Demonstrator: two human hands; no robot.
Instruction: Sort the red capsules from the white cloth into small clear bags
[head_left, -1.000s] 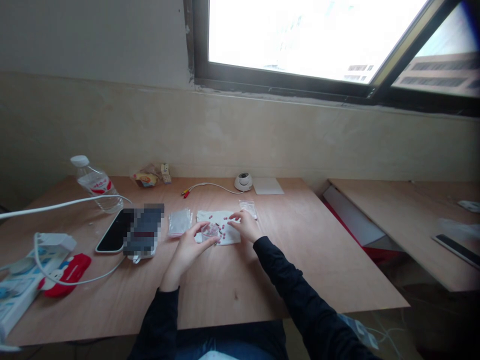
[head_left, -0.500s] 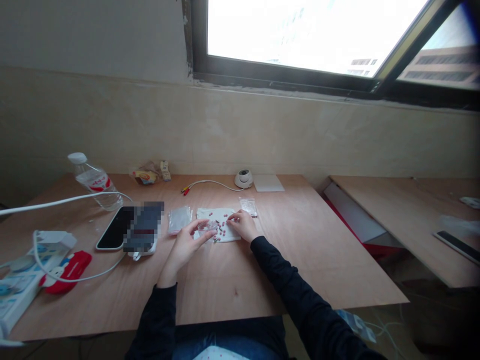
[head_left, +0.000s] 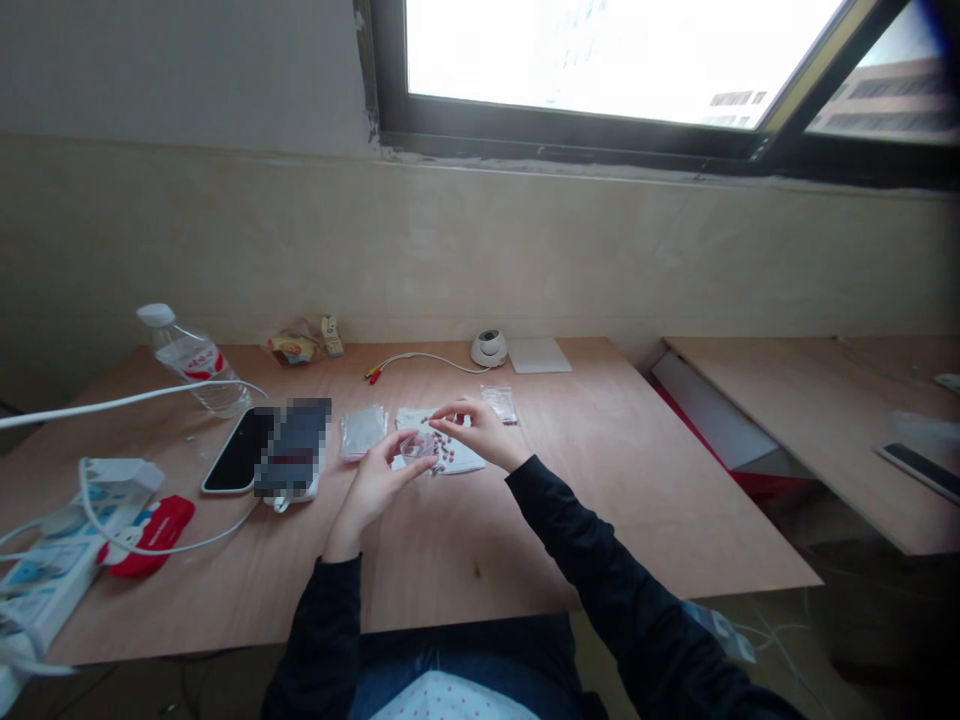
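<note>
Held in my left hand (head_left: 382, 477) is a small clear plastic container (head_left: 417, 450), its fingers curved around the sides. My right hand (head_left: 480, 428) hovers just above and to the right of it, thumb and fingertips pinched together. Whatever lies in that pinch is too small to make out. Beneath both hands a white cloth (head_left: 469, 462) lies on the table, partly hidden by them. Scattered on the cloth are several small reddish and dark pieces (head_left: 447, 452).
Clear plastic bags (head_left: 363, 432) lie left of the cloth, and a small clear packet (head_left: 499, 404) lies behind it. Farther back stands a white dome camera (head_left: 489, 348) with a cable. To the left are phones (head_left: 241, 452), a water bottle (head_left: 196, 362) and a power strip (head_left: 67, 560).
My right hand has lifted from the pieces on the cloth and moved left, toward the container. My left hand still holds the container. The view has shifted slightly.
</note>
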